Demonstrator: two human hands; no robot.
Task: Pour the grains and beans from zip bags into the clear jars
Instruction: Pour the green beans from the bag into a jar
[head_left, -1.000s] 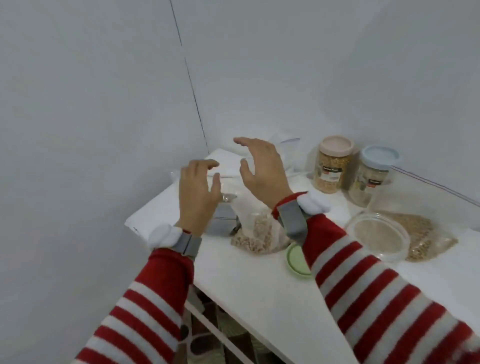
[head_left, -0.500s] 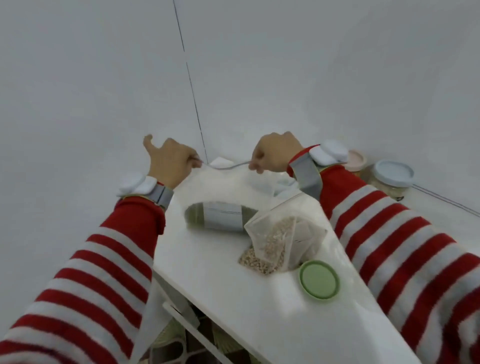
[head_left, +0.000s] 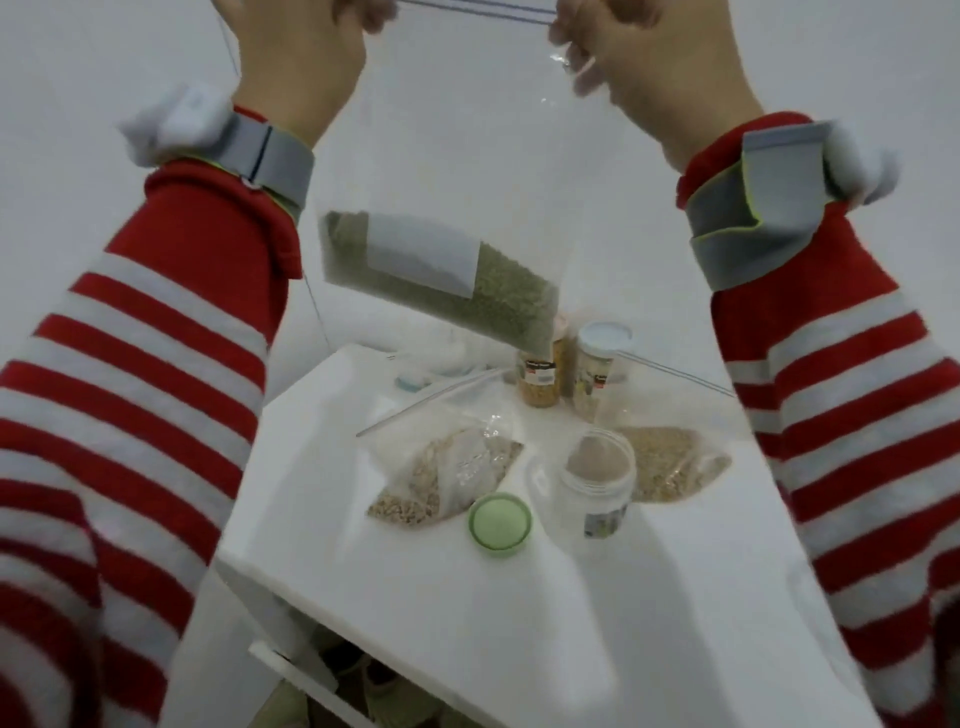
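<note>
A clear zip bag of green beans (head_left: 498, 291) with a white label hangs high above the table. My left hand (head_left: 296, 57) and my right hand (head_left: 660, 67) pinch its zip strip at the two top corners. Below on the white table (head_left: 467, 597) stands an uncapped clear jar (head_left: 597, 480), and its green lid (head_left: 500, 524) lies beside it. A zip bag of pale grain (head_left: 447, 480) lies left of the jar. Another zip bag of brown grain (head_left: 670, 467) lies to its right.
Two filled jars stand at the back: one with yellow grain (head_left: 540, 379) and one with a light blue lid (head_left: 602, 358). Walls close in behind and to the left. The table's front edge drops to a shelf with items below (head_left: 332, 691).
Both hands have lifted the green bean bag off the table and raised it high, stretched between them. The view has tilted down over the table.
</note>
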